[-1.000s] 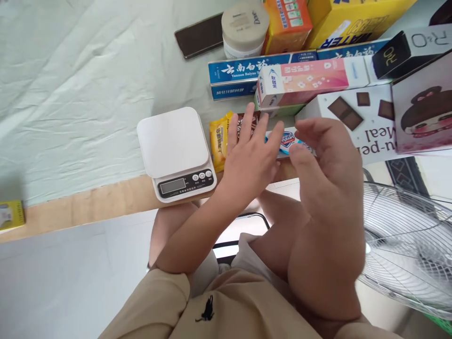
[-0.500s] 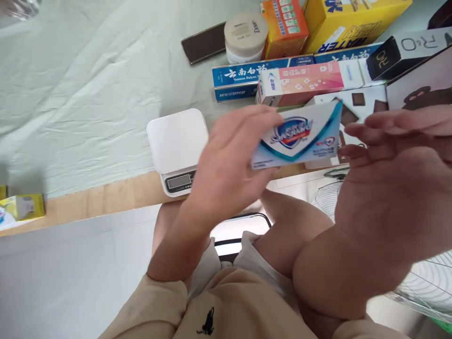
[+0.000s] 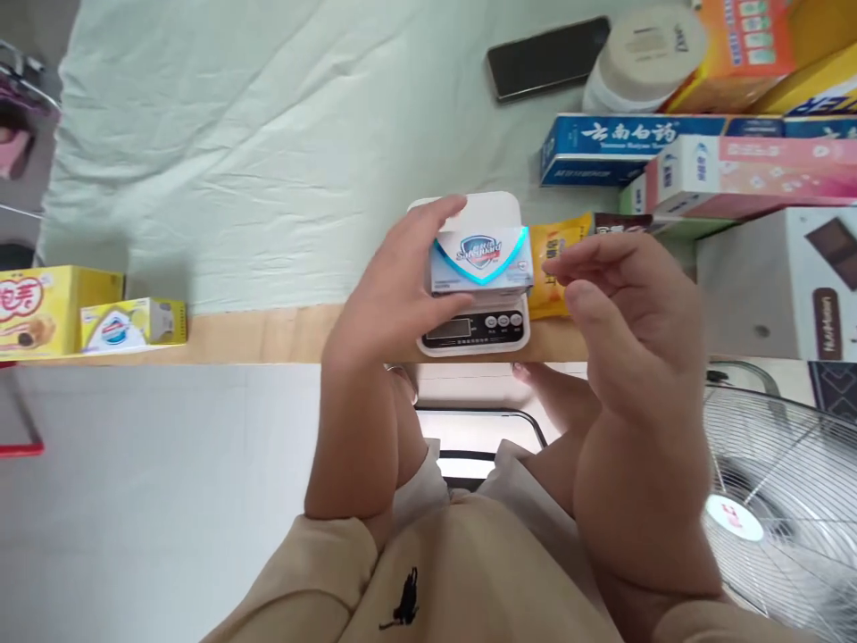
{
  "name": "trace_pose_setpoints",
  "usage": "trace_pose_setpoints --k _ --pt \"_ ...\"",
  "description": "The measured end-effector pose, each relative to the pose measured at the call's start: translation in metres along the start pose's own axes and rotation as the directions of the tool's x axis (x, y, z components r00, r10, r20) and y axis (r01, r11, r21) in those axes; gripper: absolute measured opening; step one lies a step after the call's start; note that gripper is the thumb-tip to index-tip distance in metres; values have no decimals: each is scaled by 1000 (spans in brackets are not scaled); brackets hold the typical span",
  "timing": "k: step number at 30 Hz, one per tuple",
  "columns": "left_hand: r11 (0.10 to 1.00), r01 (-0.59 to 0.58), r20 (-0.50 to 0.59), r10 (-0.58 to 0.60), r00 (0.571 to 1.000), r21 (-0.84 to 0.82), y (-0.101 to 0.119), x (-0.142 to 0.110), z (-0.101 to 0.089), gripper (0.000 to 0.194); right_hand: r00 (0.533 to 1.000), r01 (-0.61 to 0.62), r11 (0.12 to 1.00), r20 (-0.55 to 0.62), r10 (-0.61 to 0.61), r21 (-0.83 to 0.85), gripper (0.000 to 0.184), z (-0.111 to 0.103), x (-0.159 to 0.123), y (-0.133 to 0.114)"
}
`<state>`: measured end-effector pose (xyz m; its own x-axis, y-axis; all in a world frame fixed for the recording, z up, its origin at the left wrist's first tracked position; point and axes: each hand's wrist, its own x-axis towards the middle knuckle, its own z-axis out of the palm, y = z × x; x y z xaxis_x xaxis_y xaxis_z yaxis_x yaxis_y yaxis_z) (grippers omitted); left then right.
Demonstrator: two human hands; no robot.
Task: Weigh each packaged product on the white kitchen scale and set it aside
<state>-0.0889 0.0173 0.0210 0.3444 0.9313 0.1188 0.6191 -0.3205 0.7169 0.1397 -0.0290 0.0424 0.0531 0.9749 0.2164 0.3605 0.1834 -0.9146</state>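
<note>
**Left hand grips a white-and-blue cardboard Safeguard box over a flat white electronic scale**

The left hand (image 3: pixel 392 290) clasps the white-and-blue cardboard Safeguard box (image 3: pixel 478 263) by its left end, thumb along the near edge and fingers at the far one. The box is just right of that palm, above the plate of the flat white electronic scale (image 3: pixel 495 207); whether its underside touches the plate cannot be told. Nearer than the left thumb is the scale's black panel, with three round buttons.

The right hand (image 3: pixel 636 330) is right of the scale, its fingers loosely bent and the thumb apart from them. It overlaps a glossy yellow plastic packet (image 3: pixel 566 234); whether it touches this is unclear.

Beyond the right hand lie a long blue cardboard carton (image 3: pixel 569 165), a long pink-and-white carton (image 3: pixel 756 170) and, farther off, a flat black phone (image 3: pixel 545 61). Right of that hand stands a white carton printed with chocolate pieces (image 3: pixel 750 277). Well to the left of the left hand sits a small yellow-and-white Safeguard box (image 3: pixel 164 321).
</note>
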Motion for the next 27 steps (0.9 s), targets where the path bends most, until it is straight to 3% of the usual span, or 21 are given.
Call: trace_pose_setpoints --k 4,9,16,19,22,25,27 --pt "1000 0 50 -1 999 18 -10 -8 -16 93 1000 -21 999 13 22 -47 18 16 3 7" --pt "995 86 27 -85 996 -43 -28 -13 -31 81 998 38 999 43 -38 0 27 19 6 21" --pt "993 108 -28 -110 994 -48 -40 -17 -25 72 977 99 956 209 -40 -277 55 29 17 30" --pt "985 160 -58 -163 985 -57 -43 -22 -29 62 971 114 917 239 -21 -382 53 36 23 24" --pt "981 179 -152 -188 970 -70 -43 -33 -42 50 983 122 905 178 -52 -407 45 46 24 15" --pt "966 176 -358 -234 904 -189 -42 -49 -61 31 995 67 915 96 -30 -398 48 62 18 7" --pt "934 114 -540 -292 789 -339 -44 -61 -77 19 999 40 922 40 -26 -385 50 76 13 1"
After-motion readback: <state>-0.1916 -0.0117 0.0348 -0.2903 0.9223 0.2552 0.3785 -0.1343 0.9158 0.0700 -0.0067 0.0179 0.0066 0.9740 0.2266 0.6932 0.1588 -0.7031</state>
